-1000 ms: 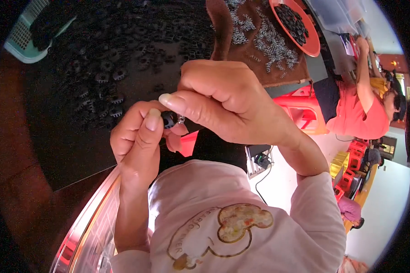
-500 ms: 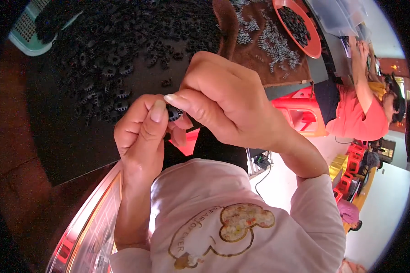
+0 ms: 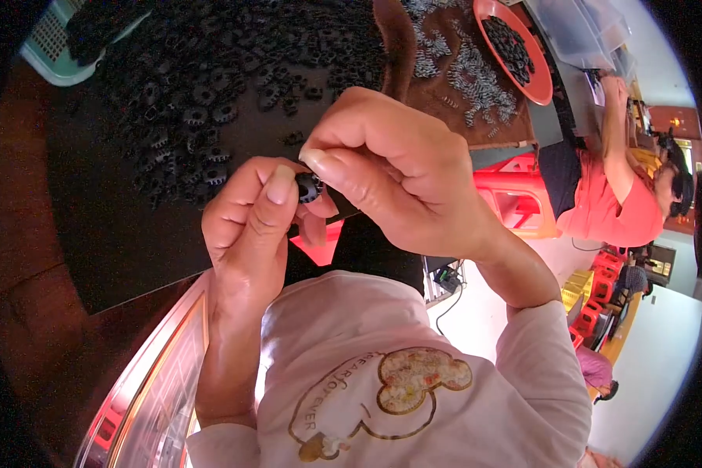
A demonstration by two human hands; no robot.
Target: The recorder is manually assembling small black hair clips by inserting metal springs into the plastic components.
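Observation:
My left hand (image 3: pixel 253 214) pinches a small black toothed plastic piece (image 3: pixel 309 187), perhaps part of a hair claw clip, between thumb and fingers. Its toothed rim faces up and to the right. Right above it is my right hand (image 3: pixel 394 168), thumb and forefinger closed together at the piece's upper edge. A tiny glint shows beside the right thumb, but what those fingertips hold, if anything, is too small to make out. Beyond both hands, a wide heap of similar black toothed pieces (image 3: pixel 203 101) covers much of the dark table mat (image 3: pixel 117 265).
Small metal coil springs (image 3: pixel 480 86) lie spread on a brown cloth (image 3: pixel 437 113) at the far right. Near them is a red oval tray (image 3: pixel 540 95) of black parts. A pale green basket (image 3: pixel 47 66) stands far left. Another person (image 3: pixel 612 195) sits at right by a red stool (image 3: pixel 515 195).
Both hands have shifted slightly right together. My right thumb has come away from the black toothed piece a little, so more of its rim shows. The left hand still grips it.

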